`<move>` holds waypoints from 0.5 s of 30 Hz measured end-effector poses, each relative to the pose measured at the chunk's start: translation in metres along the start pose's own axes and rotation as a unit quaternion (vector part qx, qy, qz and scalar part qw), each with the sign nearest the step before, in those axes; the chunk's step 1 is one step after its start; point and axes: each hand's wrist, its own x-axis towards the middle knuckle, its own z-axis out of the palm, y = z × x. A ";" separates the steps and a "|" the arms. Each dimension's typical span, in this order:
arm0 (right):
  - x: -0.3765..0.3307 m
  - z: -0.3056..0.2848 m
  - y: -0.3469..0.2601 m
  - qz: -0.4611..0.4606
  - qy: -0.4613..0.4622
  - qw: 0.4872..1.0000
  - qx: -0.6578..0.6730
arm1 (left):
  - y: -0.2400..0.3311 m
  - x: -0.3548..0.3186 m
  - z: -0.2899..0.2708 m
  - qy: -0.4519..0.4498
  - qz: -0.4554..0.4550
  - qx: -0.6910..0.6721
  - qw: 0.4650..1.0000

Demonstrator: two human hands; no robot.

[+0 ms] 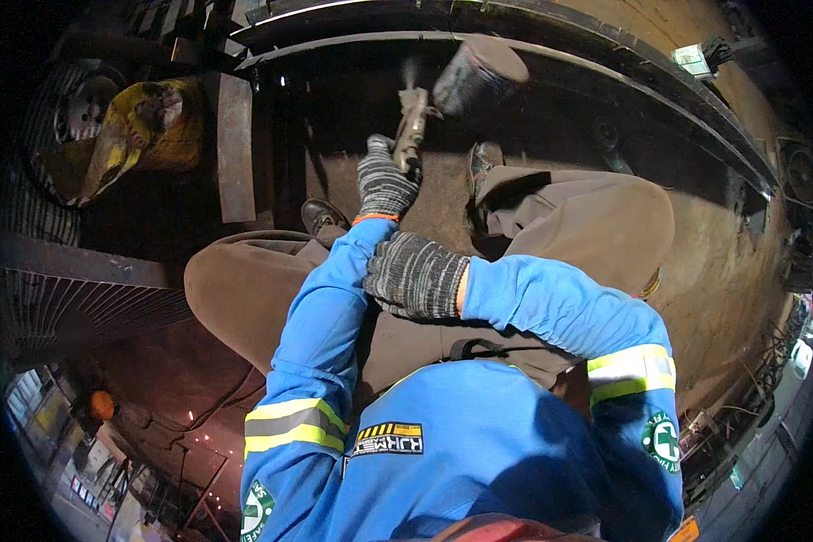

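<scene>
My left hand (388,181), in a grey-and-black knit glove, is closed around a worn, tan, clamp-like hand tool (413,122). The tool points away from me, and a pale blur shows at its far tip; its exact kind cannot be made out. Just right of that tip is a dark cylindrical can (479,74) with a brownish round end. Gloved the same way, my right hand (415,275) is closed against my left forearm (341,262), its fingertips partly hidden. Both arms wear blue sleeves with reflective bands.
A long, dark steel beam (370,38) curves across the far side. To the left are an upright metal plate (236,149), a yellow sack (158,122) and a ribbed grating (72,303). My bent knees frame the work spot. Sparks and cables show at lower left.
</scene>
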 end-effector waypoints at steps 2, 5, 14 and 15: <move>0.001 0.003 0.001 -0.003 0.018 1.000 0.001 | -0.004 0.005 -0.007 0.019 -0.016 0.006 1.000; 0.007 -0.004 -0.003 0.003 -0.001 1.000 -0.006 | -0.019 0.010 -0.017 0.096 -0.027 -0.019 0.995; 0.004 0.015 0.000 -0.009 0.016 1.000 -0.024 | -0.040 0.032 -0.031 0.193 -0.060 -0.010 0.979; 0.003 0.015 0.001 -0.002 0.008 1.000 -0.024 | -0.041 0.036 -0.028 0.179 -0.073 0.000 0.981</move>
